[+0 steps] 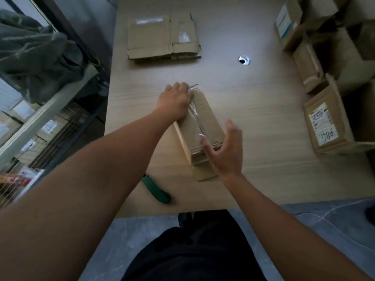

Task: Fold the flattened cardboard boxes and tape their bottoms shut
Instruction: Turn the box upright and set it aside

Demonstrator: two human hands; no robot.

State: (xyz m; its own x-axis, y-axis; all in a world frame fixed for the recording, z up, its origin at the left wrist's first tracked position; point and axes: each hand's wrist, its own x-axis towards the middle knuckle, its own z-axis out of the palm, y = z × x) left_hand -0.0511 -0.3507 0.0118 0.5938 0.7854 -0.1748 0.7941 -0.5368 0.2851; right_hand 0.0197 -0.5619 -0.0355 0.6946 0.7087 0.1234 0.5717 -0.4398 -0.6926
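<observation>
Working past a green cutter near the front edge of the table: pressing the left hand, fingers close together, flat on the far end of the taped box at mid-table; holding the right hand, fingers spread, by its near end.

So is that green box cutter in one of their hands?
No, the green box cutter lies on the table, untouched; the left hand and right hand are at the cardboard box.

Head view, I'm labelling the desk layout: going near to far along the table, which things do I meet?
green cutter → cardboard box → stack of flattened boxes
</observation>
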